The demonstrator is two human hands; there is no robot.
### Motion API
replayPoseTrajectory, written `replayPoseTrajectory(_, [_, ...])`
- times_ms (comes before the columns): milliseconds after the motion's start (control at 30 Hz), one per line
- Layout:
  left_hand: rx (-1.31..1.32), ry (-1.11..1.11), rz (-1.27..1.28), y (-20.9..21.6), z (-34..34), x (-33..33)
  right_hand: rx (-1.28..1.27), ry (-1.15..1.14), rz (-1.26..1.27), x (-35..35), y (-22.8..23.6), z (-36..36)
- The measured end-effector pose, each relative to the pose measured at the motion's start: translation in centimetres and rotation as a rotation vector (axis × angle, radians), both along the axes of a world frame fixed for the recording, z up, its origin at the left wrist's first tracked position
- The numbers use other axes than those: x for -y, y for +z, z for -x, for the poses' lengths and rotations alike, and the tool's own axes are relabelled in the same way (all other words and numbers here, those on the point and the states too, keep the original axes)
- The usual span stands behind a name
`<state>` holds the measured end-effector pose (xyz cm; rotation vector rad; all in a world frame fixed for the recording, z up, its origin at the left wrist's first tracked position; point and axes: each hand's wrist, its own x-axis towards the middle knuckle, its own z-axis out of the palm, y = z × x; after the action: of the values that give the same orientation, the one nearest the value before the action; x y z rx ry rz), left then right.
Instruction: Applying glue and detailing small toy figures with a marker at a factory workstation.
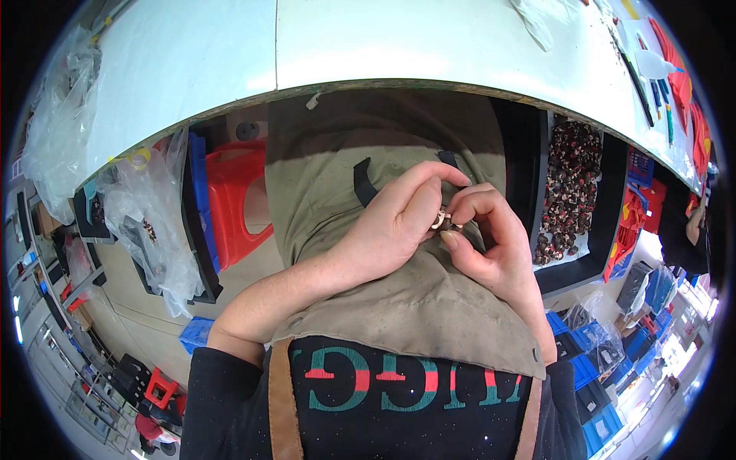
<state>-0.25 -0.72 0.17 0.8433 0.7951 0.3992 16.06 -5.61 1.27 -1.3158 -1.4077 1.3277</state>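
Both hands, left hand [399, 222] and right hand [491, 238], were pinched around a small dark-and-white ring-shaped part [442, 221] above the olive cloth apron [414, 307]; a loosened pinch could have dropped it.

- Lighting: bright, even, from overhead; white worktable [429, 38] top reflects a soft glare patch near its front edge.
- Below the worktable's edge: shadow band falls across the olive apron [399, 299].
- Focus: sharp at the centre beneath the worktable.
- Fisheye distortion: the worktable's edge bows strongly; black vignette at all corners; rim detail is compressed.
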Motion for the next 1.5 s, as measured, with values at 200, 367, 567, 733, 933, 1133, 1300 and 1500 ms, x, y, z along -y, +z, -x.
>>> replayPoseTrajectory(200, [-0.023,0.054,-0.028,0.0,-0.1,0.3,0.018,-0.010,-0.004,0.1,0.2,0.2])
replayPoseTrajectory(367, [-0.072,0.021,-0.071,0.3,0.1,0.2,0.076,0.021,-0.013,0.0,0.3,-0.1])
replayPoseTrajectory(567, [-0.122,0.056,-0.233,0.6,-0.3,0.5,-0.036,0.033,0.160,-0.1,0.8,-0.3])
replayPoseTrajectory(733, [-0.165,0.028,-0.312,1.0,-0.1,0.2,-0.127,0.028,0.219,0.0,1.1,-0.2])
replayPoseTrajectory(933, [-0.176,0.071,-0.377,0.9,-0.3,0.3,-0.192,-0.009,0.213,0.2,0.9,-0.2])
replayPoseTrajectory(1133, [-0.174,0.043,-0.373,1.4,0.0,0.0,-0.280,-0.049,0.241,0.6,0.7,-0.4])
replayPoseTrajectory(1300, [-0.138,0.069,-0.387,1.0,-0.3,0.2,-0.291,-0.071,0.278,0.7,0.9,-0.5])
replayPoseTrajectory(1500, [-0.189,0.034,-0.439,1.1,-0.5,0.2,-0.323,-0.037,0.249,0.8,0.5,-0.9])
